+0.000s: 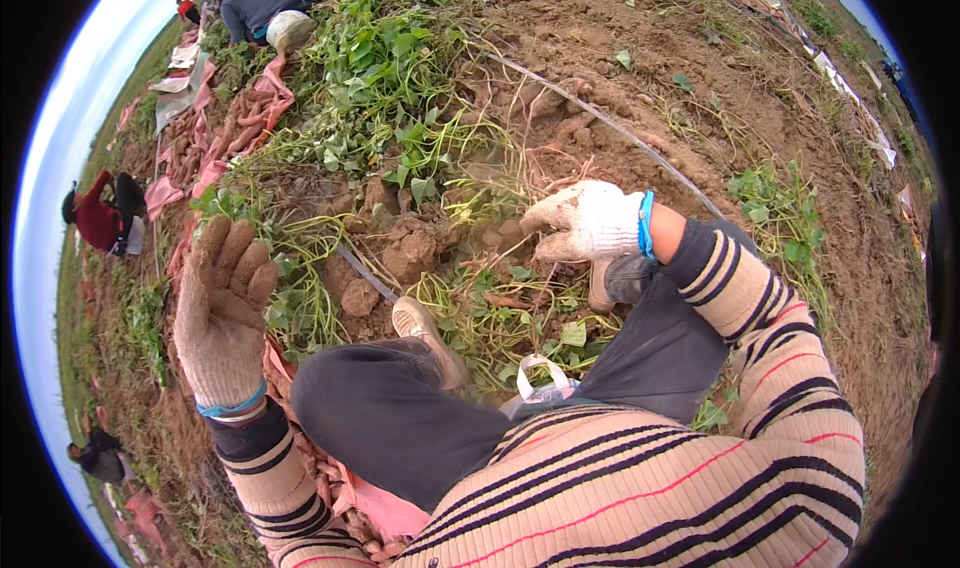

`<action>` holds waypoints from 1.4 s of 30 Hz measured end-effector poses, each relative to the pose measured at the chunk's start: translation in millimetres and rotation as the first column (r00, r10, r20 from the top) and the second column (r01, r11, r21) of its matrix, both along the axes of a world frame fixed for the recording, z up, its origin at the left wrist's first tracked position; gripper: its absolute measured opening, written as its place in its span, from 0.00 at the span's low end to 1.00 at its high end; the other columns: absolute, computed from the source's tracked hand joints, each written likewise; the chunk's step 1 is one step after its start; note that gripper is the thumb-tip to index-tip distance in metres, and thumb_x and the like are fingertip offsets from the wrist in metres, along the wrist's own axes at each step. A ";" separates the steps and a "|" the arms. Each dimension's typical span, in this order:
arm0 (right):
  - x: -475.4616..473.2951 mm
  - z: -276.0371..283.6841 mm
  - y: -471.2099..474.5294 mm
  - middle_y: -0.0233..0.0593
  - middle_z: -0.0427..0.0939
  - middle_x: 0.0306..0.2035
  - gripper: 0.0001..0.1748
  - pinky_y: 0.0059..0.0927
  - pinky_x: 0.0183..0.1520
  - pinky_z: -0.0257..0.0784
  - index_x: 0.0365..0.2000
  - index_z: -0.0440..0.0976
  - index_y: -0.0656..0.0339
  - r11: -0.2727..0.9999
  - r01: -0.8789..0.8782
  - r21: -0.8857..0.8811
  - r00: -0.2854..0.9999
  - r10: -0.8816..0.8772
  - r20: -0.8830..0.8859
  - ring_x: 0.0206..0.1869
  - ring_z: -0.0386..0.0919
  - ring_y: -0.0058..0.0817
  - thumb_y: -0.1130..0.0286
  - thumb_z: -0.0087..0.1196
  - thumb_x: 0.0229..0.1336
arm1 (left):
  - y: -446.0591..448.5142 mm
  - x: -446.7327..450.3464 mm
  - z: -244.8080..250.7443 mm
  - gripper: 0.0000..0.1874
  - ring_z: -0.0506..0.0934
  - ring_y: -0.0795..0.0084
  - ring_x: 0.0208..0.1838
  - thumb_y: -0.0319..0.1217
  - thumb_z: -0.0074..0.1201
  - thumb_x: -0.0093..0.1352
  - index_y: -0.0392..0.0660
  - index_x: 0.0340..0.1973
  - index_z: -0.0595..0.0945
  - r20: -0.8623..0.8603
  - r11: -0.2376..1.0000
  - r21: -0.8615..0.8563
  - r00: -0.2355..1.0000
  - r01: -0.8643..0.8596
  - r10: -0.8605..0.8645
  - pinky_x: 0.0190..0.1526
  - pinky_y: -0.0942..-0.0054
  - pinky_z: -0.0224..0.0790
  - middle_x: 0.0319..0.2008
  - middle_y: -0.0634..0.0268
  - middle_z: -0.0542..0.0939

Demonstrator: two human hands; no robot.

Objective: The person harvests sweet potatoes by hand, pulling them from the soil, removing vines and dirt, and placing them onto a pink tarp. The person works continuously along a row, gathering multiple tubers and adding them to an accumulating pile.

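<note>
My left hand (225,309), in a soiled knit glove with a blue band at the wrist, is raised at the left, palm showing, with nothing in it. Toward the right, my right hand (589,219), gloved the same way, is over the dug soil beside thin roots (574,174) of a sweet potato plant. Whether its fingers hold a stem or root cannot be told. Clods (412,249) of soil and cut vines (480,335) lie between my hands and around my shoes. Sweet potatoes (544,104) show partly in the soil farther out.
A heap of leafy vines (382,50) rises ahead. Pink sheeting (274,88) with harvested sweet potatoes (244,125) runs along the left, and more pink sheeting (386,504) lies by my left leg. A drip tape (615,125) crosses the soil. Several people work at the left and far left.
</note>
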State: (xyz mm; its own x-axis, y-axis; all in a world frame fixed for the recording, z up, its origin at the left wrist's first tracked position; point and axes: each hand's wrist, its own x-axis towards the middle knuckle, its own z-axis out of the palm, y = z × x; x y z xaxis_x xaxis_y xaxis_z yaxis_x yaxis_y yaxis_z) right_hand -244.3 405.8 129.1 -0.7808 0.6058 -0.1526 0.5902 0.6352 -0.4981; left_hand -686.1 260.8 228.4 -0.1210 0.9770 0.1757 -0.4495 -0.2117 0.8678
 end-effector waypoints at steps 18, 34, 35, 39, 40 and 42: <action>-33.4 -244.4 73.8 0.55 0.80 0.67 0.44 0.50 0.68 0.74 0.67 0.77 0.63 0.919 0.180 -0.350 0.807 0.066 0.587 0.67 0.79 0.51 0.35 0.34 0.78 | 118.0 130.6 -33.3 0.28 0.88 0.60 0.53 0.35 0.61 0.78 0.29 0.68 0.78 -0.433 0.841 -0.530 0.819 0.108 -0.377 0.55 0.62 0.83 0.57 0.47 0.87; 70.2 -287.9 168.1 0.45 0.69 0.76 0.28 0.59 0.74 0.64 0.65 0.78 0.48 0.262 0.925 0.276 0.204 -0.954 0.221 0.78 0.65 0.48 0.51 0.54 0.70 | 139.3 127.0 -35.2 0.27 0.84 0.67 0.61 0.36 0.61 0.77 0.34 0.68 0.79 -0.514 0.731 -0.620 0.555 0.287 -0.654 0.64 0.69 0.75 0.59 0.51 0.87; 77.7 -294.2 172.2 0.45 0.68 0.77 0.33 0.57 0.75 0.64 0.69 0.74 0.48 0.252 0.929 0.271 0.166 -0.939 0.303 0.79 0.64 0.48 0.51 0.58 0.66 | 142.4 125.4 -35.5 0.28 0.85 0.65 0.62 0.39 0.61 0.78 0.35 0.68 0.79 -0.553 0.728 -0.616 0.494 0.301 -0.672 0.64 0.68 0.75 0.59 0.49 0.86; 101.8 -325.6 181.6 0.47 0.68 0.77 0.44 0.50 0.74 0.70 0.77 0.62 0.52 0.170 0.977 0.131 0.096 -0.893 0.440 0.77 0.69 0.49 0.60 0.61 0.62 | 150.1 122.5 -41.6 0.28 0.88 0.70 0.45 0.41 0.61 0.78 0.39 0.69 0.79 -0.511 0.659 -0.711 0.463 0.247 -0.724 0.49 0.70 0.81 0.52 0.55 0.88; 107.1 -334.0 183.7 0.47 0.69 0.76 0.45 0.48 0.74 0.71 0.77 0.62 0.53 0.239 0.960 0.143 0.143 -0.864 0.483 0.75 0.71 0.50 0.60 0.61 0.61 | 150.3 122.5 -43.1 0.27 0.86 0.73 0.39 0.41 0.61 0.78 0.40 0.69 0.80 -0.549 0.714 -0.650 0.488 0.261 -0.679 0.44 0.72 0.80 0.48 0.58 0.88; 117.9 -347.9 192.3 0.47 0.71 0.75 0.52 0.47 0.75 0.71 0.78 0.61 0.54 0.359 0.917 0.173 0.201 -0.792 0.576 0.74 0.72 0.50 0.57 0.69 0.54 | 152.2 122.0 -46.5 0.26 0.85 0.77 0.33 0.40 0.60 0.78 0.42 0.68 0.80 -0.564 0.732 -0.625 0.492 0.271 -0.663 0.39 0.73 0.79 0.43 0.61 0.88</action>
